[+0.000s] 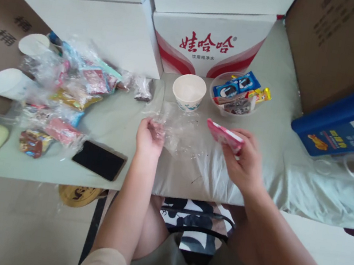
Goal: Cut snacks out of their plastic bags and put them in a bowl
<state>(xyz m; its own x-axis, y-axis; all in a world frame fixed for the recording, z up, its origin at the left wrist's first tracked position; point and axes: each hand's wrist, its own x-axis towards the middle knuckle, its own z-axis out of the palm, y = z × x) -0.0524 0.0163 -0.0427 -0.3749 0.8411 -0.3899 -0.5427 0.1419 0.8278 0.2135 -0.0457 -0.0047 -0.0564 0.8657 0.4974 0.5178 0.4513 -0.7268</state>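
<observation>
A pink and white packet is gripped between the thumb and fingers of my right hand, in front of the round tub. My left hand has its fingers curled on the edge of a clear plastic bag, which lies crumpled on the cloth between my hands. Behind the bag stands a white paper cup with a blue pattern near its base. To the right of the cup, a clear round tub holds blue, yellow and dark snack packets.
Wrapped snacks and loose plastic lie heaped at the left, beside two paper cups. A black phone rests near the front edge. Boxes line the back; a blue box stands right.
</observation>
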